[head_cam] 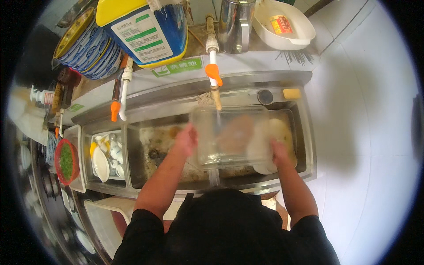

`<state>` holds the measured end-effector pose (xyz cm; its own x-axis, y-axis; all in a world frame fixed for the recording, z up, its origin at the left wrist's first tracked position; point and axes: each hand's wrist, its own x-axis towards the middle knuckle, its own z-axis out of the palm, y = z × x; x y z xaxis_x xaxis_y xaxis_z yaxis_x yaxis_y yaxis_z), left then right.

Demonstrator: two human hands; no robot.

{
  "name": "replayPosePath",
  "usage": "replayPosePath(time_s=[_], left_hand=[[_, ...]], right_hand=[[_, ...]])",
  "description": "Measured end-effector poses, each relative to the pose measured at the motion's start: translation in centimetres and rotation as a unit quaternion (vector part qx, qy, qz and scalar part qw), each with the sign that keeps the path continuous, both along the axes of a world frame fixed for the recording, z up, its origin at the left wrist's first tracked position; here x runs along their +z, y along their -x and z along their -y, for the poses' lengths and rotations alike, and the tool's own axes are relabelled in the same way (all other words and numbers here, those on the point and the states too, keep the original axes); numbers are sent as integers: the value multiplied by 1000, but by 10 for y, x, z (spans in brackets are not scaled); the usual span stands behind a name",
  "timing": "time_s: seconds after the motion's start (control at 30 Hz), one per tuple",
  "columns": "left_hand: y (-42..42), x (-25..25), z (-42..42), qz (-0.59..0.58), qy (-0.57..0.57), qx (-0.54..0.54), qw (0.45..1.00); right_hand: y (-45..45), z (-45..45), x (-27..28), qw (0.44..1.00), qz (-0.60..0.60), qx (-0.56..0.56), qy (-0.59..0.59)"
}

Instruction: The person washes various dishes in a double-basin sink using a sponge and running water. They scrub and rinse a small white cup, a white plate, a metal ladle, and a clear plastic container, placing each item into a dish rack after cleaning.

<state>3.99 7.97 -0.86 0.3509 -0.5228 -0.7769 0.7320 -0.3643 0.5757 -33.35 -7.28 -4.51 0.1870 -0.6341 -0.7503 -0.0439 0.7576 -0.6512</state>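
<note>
Both hands hold a clear plastic container, blurred by motion, over a stainless steel sink. My left hand [189, 139] grips its left side, and my right hand [279, 152] grips its right side. The container [228, 159] is beneath a tap with an orange handle [213, 73]; water seems to run from the spout into it. A brownish shape shows through the plastic, and I cannot tell whether it lies inside or below. To the right, partly behind the container, a tub with pale liquid [285, 132] and a white plate [265, 168] sit in the sink basin.
White spoons and cups fill a tray [116, 177] in the left basin. Farther left is a red basket [57, 165] of chopped greens. Stacked plates [89, 59], a blue-yellow container [145, 36], a steel pitcher [233, 29] and a white basin [285, 39] line the back ledge. Another tap [124, 89] hangs left.
</note>
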Motion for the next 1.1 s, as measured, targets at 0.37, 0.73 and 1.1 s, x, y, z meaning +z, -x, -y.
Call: replayPosePath(time_s=[0.37,0.73,1.1], left_hand=[[-5,71,-45,155,12,-55,986],[57,156,-46,571,310,-344,678],[21,125,-69,686,266,-539,411]], right_hand=[[-66,-27,-5,989,-72,110,68],[-40,5,135,987,146,-40,-47],[-16,11,101,971,237,-30,-11]])
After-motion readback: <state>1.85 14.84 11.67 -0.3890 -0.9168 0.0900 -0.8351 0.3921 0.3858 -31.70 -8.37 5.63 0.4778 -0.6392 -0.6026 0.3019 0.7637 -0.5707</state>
